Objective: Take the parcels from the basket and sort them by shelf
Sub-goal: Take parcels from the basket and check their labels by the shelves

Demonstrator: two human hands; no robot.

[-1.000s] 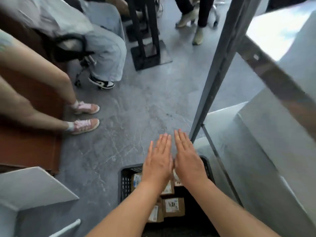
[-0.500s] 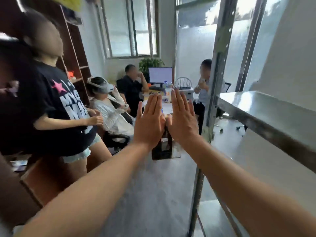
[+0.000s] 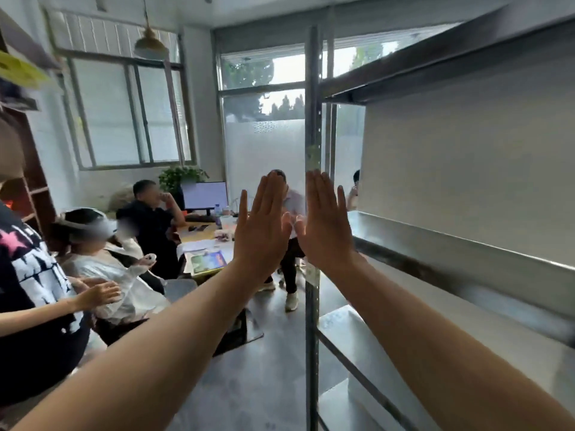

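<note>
Bright office room, with people (image 3: 149,213) seated round a desk (image 3: 202,236) beyond the metal shelving (image 3: 460,256). The person's left hand (image 3: 261,231) and right hand (image 3: 325,225) are raised beside its post, flat, fingers straight and together, holding nothing. Basket and parcels are out of view. Parcels are probably light and stiff, best gripped by opposite edges.

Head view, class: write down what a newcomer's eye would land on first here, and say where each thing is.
First come the two raised hands at centre, the left hand and the right hand, with fingers straight, holding nothing, thumbs nearly meeting. Next is the metal shelf filling the right side, its upright post passing behind the right hand. At back left, seated people gather near a lit monitor.
</note>
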